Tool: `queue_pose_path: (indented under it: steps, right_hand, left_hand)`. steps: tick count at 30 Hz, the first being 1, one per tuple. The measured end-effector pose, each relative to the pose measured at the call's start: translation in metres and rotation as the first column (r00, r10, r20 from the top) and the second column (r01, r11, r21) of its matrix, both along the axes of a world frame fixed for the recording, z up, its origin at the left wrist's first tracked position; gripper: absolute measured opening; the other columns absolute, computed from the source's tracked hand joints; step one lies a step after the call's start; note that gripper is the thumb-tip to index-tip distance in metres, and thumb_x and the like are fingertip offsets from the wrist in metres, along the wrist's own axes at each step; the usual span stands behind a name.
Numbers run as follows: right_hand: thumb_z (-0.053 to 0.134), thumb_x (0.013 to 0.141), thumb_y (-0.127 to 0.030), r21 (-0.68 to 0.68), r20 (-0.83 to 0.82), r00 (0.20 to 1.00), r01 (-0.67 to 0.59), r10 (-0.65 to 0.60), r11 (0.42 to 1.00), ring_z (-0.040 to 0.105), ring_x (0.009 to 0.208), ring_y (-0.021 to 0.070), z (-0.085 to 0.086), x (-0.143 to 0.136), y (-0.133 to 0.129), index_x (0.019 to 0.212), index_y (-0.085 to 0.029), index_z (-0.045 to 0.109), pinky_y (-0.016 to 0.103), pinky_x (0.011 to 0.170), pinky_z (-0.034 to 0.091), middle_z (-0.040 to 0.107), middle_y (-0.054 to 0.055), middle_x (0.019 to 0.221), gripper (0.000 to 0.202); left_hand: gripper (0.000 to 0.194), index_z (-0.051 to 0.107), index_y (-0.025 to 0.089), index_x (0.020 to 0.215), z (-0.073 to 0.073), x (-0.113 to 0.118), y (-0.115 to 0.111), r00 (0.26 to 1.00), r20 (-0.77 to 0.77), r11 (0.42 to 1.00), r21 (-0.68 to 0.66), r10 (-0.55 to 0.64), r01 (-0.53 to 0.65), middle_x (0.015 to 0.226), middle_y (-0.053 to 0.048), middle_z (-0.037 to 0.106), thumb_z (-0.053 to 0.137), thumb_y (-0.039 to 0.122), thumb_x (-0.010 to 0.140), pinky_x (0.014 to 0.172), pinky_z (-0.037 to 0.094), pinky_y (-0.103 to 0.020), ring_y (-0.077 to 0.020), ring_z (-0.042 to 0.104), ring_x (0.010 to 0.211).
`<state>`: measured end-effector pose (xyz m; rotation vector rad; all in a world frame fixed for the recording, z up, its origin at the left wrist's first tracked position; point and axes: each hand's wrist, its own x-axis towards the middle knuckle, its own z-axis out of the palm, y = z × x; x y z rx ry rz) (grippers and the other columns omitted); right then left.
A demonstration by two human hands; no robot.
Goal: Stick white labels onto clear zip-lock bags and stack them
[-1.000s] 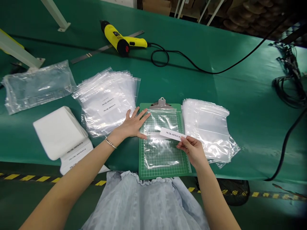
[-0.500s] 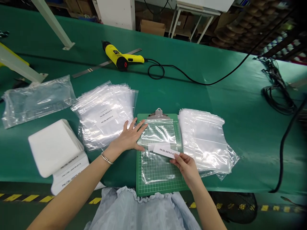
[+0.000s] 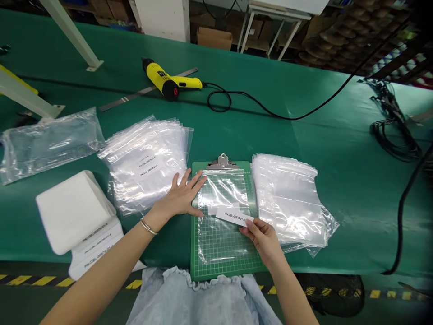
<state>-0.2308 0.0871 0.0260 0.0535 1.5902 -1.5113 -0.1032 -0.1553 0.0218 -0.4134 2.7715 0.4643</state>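
A clear zip bag (image 3: 223, 243) lies on a green gridded clipboard (image 3: 216, 271), its top under the metal clip (image 3: 222, 161). My right hand (image 3: 262, 234) pinches the right end of a white printed label (image 3: 232, 215) over the bag. My left hand (image 3: 182, 196) is spread, its fingertips at the bag's upper left edge and the clipboard. A pale rectangle (image 3: 213, 210) shows on the bag behind the label. Left of the clipboard is a pile of labelled bags (image 3: 149, 153); to its right lies a stack of clear bags (image 3: 291, 198).
White label sheets (image 3: 74, 212) lie at the left front, with a large plastic bag (image 3: 54, 144) behind. Farther back are a yellow heat gun (image 3: 162, 79), a metal ruler (image 3: 135, 95) and its black cord (image 3: 264, 108). Cables (image 3: 392, 126) lie at the right.
Both hands hold nearly the same places, with the label still in my right hand. The whole view has shifted very slightly.
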Motion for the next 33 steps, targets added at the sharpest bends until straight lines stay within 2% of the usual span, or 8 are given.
queue_pose_path:
  steps: [7,13,18,23,29,33]
  right_hand:
    - [0.078,0.060,-0.038,-0.026,0.023,1.000,0.018,-0.018,0.999,0.061,0.056,0.0132,0.002,-0.002,0.000,0.076,-0.016,0.072,0.030,0.074,0.053,0.064,0.000,0.054,0.027]
    - [0.081,0.056,-0.037,-0.037,0.055,0.997,0.049,-0.047,0.998,0.059,0.053,0.0110,0.001,-0.003,0.000,0.072,-0.016,0.072,0.028,0.070,0.055,0.062,-0.001,0.051,0.028]
    - [0.083,0.050,-0.037,-0.016,0.062,0.996,0.065,-0.064,0.998,0.060,0.050,0.0106,0.004,-0.007,0.001,0.066,-0.017,0.069,0.027,0.064,0.057,0.061,-0.003,0.049,0.029]
    - [0.083,0.051,-0.039,0.015,-0.008,0.999,0.038,-0.037,0.999,0.061,0.050,0.0119,0.008,-0.011,0.002,0.067,-0.016,0.069,0.028,0.062,0.058,0.062,-0.002,0.051,0.031]
    - [0.079,0.057,-0.040,0.053,-0.138,0.990,-0.028,0.035,0.998,0.058,0.045,0.0119,0.008,-0.015,0.001,0.072,-0.016,0.070,0.025,0.050,0.053,0.062,-0.001,0.051,0.030]
    - [0.078,0.059,-0.043,0.057,-0.164,0.982,-0.081,0.089,0.995,0.058,0.049,0.0117,0.011,-0.021,-0.004,0.070,-0.017,0.069,0.025,0.055,0.054,0.061,-0.001,0.051,0.030]
  left_hand:
    - [0.113,-0.007,0.023,0.142,0.003,-0.003,0.000,0.999,0.035,1.000,-0.010,0.001,0.000,0.149,-0.004,-0.013,0.056,0.072,0.062,0.101,-0.002,-0.065,-0.0389,-0.012,0.134]
    - [0.115,-0.009,0.022,0.141,0.002,-0.002,-0.001,0.999,0.044,1.000,-0.005,-0.015,0.015,0.149,-0.005,-0.014,0.057,0.072,0.062,0.100,-0.001,-0.066,-0.0402,-0.012,0.133]
    - [0.114,-0.009,0.020,0.142,0.006,-0.004,0.000,0.996,0.087,1.000,0.000,-0.024,0.024,0.148,-0.005,-0.016,0.057,0.071,0.064,0.101,-0.002,-0.065,-0.0399,-0.014,0.133]
    - [0.116,-0.010,0.019,0.142,0.008,-0.006,0.001,0.994,0.110,1.000,0.005,-0.020,0.020,0.148,-0.006,-0.017,0.058,0.070,0.063,0.101,-0.003,-0.065,-0.0401,-0.015,0.133]
    - [0.116,-0.010,0.019,0.142,0.005,-0.006,0.000,0.994,0.104,1.000,0.003,-0.027,0.027,0.148,-0.004,-0.018,0.057,0.072,0.063,0.101,-0.004,-0.065,-0.0390,-0.016,0.133]
    - [0.117,-0.009,0.019,0.142,0.003,-0.006,0.000,0.995,0.094,1.000,0.000,-0.026,0.026,0.148,-0.004,-0.018,0.057,0.072,0.062,0.101,-0.003,-0.065,-0.0389,-0.016,0.133]
